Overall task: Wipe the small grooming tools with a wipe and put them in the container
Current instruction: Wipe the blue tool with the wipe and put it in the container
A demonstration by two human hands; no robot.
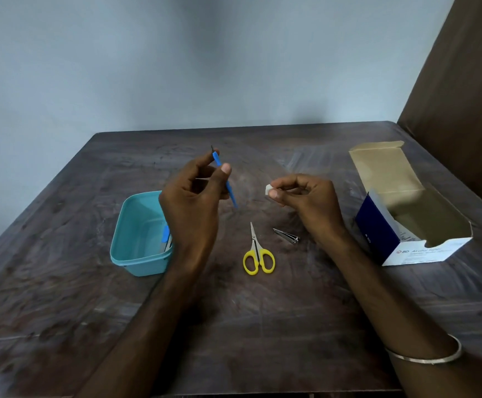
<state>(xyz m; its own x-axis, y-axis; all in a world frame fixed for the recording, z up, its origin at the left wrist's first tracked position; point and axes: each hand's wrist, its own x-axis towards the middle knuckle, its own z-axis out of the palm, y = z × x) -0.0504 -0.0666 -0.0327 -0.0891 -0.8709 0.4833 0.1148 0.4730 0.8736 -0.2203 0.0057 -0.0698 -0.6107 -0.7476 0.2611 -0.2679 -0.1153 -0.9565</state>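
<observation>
Item one: my left hand [189, 193], raised above the dark wooden table [61, 282], pinching a slim blue grooming tool [224, 179] between thumb and fingers; the tool slants down to the right, dark tip uppermost.

Item two: my right hand [305, 196], also off the table, fingers curled and pinching a small folded white wipe [268, 189], near the blue tool's lower end but not touching it.

Item three: a teal container [136, 245] beside my left wrist, holding something with a blue part; I cannot tell what.

Item four: yellow-handled scissors [258, 254] lying flat between my forearms, blades pointing away.

Item five: a metal nail clipper [287, 236] just right of the scissors.

Item six: an opened alcohol swab box [406, 225] at the right, flap raised.

Item seven: a thin bangle [429, 356] on my right forearm.
</observation>
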